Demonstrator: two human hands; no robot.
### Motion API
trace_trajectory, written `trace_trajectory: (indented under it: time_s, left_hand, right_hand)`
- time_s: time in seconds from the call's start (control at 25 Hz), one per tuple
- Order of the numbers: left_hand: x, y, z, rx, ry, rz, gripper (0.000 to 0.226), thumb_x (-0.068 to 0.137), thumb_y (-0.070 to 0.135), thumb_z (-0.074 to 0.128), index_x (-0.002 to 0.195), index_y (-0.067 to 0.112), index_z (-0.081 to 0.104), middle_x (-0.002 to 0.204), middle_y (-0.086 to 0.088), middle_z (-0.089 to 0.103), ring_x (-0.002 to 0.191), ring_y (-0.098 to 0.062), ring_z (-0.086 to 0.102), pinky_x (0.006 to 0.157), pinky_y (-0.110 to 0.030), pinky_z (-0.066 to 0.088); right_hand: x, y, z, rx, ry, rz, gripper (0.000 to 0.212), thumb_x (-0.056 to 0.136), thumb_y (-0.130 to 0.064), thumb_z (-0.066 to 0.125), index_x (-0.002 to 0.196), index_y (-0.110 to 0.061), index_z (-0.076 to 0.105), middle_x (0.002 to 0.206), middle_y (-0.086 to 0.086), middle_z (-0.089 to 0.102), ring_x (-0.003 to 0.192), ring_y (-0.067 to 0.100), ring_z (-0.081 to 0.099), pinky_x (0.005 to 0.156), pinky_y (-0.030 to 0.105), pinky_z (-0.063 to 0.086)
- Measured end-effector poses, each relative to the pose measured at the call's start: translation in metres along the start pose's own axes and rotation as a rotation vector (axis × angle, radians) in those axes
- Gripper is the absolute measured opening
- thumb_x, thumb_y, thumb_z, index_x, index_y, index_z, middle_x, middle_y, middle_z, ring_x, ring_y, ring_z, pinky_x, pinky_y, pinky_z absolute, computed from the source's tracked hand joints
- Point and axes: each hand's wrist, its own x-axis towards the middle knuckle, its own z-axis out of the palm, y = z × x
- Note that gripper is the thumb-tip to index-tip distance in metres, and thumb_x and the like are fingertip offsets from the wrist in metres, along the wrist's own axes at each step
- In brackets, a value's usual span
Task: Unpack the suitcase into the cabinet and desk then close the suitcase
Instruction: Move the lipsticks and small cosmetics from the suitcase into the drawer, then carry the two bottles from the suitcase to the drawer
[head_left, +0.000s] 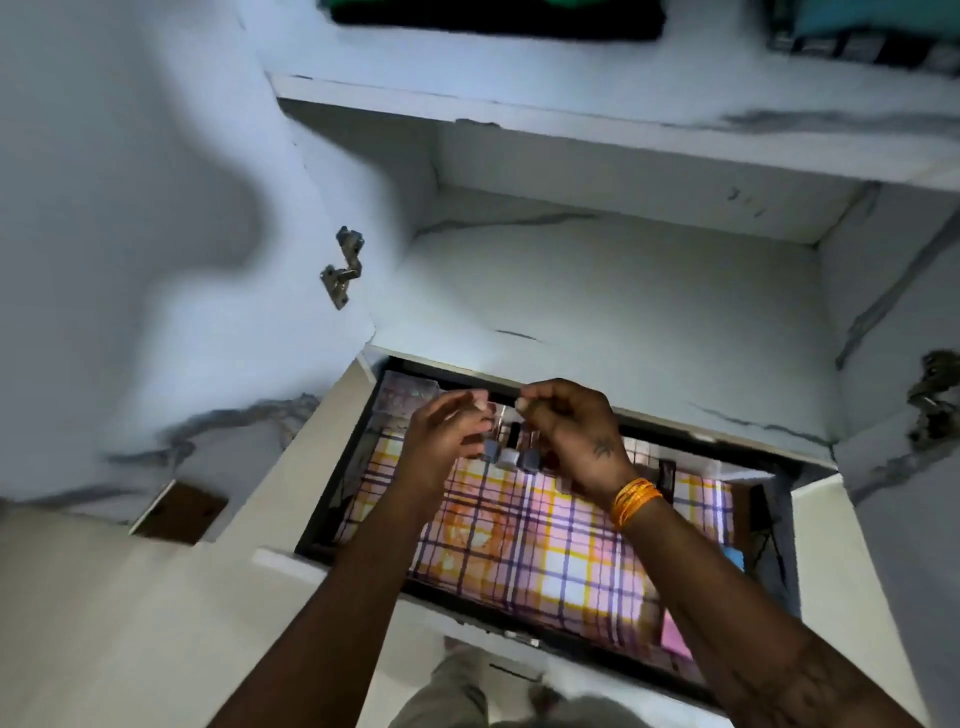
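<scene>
An open cabinet drawer is lined with a pink, orange and purple plaid cloth. Over its far end, three small bottles with grey caps sit between my hands. My right hand, with orange bangles on the wrist, is curled with its fingertips pinched together above the bottles and seems to grip them. My left hand is beside them with relaxed fingers, its fingertips against the leftmost bottle. The suitcase is not in view.
Above the drawer is a white marble-patterned cabinet shelf. Dark folded clothes lie on a higher shelf. Door hinges stick out at left and right. Clear packets and small items lie along the drawer's far and right edges.
</scene>
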Motion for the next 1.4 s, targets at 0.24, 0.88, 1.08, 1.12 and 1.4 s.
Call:
trace_trajectory:
  time_s: [0.24, 0.88, 1.08, 1.12, 1.4]
  left_hand:
    - [-0.111, 0.040, -0.020, -0.212, 0.383, 0.248, 0.015, 0.099, 0.018, 0.068, 0.110, 0.013, 0.076, 0.097, -0.011, 0.078, 0.087, -0.022, 0.074, 0.071, -0.031, 0.056]
    - [-0.531, -0.074, -0.126, -0.342, 1.269, 0.464, 0.018, 0.104, 0.019, 0.059, 0.111, 0.010, 0.074, 0.094, -0.008, 0.074, 0.079, -0.020, 0.068, 0.070, -0.032, 0.056]
    - [-0.677, -0.153, -0.137, -0.473, 1.468, 0.431, 0.017, 0.103, 0.018, 0.060, 0.109, 0.012, 0.074, 0.094, -0.007, 0.074, 0.072, -0.016, 0.065, 0.069, -0.033, 0.053]
    - [-0.706, -0.169, -0.140, -0.482, 1.493, 0.415, 0.017, 0.103, 0.019, 0.060, 0.109, 0.012, 0.075, 0.094, -0.007, 0.075, 0.070, -0.015, 0.064, 0.069, -0.034, 0.053]
    - [-0.856, -0.238, -0.171, -0.568, 1.629, 0.383, 0.019, 0.105, 0.018, 0.057, 0.112, 0.008, 0.073, 0.088, -0.005, 0.075, 0.065, -0.014, 0.064, 0.062, -0.029, 0.056]
  right_hand:
    - [-0.036, -0.081, 0.029, 0.065, -0.428, -0.135, 0.014, 0.100, -0.018, 0.068, 0.096, -0.007, 0.076, 0.085, 0.016, 0.075, 0.075, 0.022, 0.072, 0.068, 0.048, 0.058]
    - [-0.388, -0.083, 0.191, 0.039, -1.294, -0.149, 0.021, 0.100, -0.023, 0.066, 0.106, -0.005, 0.073, 0.091, 0.011, 0.077, 0.080, 0.021, 0.072, 0.073, 0.037, 0.060]
    - [-0.526, -0.057, 0.216, 0.024, -1.427, -0.104, 0.021, 0.099, -0.021, 0.067, 0.107, -0.003, 0.073, 0.090, 0.012, 0.076, 0.080, 0.021, 0.072, 0.074, 0.040, 0.060]
    - [-0.554, -0.053, 0.222, 0.022, -1.446, -0.094, 0.021, 0.099, -0.021, 0.067, 0.107, -0.002, 0.073, 0.088, 0.010, 0.075, 0.080, 0.021, 0.071, 0.074, 0.040, 0.060]
    - [-0.702, -0.014, 0.260, -0.039, -1.576, -0.096, 0.020, 0.098, -0.023, 0.070, 0.106, -0.005, 0.074, 0.091, 0.011, 0.077, 0.082, 0.022, 0.072, 0.077, 0.042, 0.062]
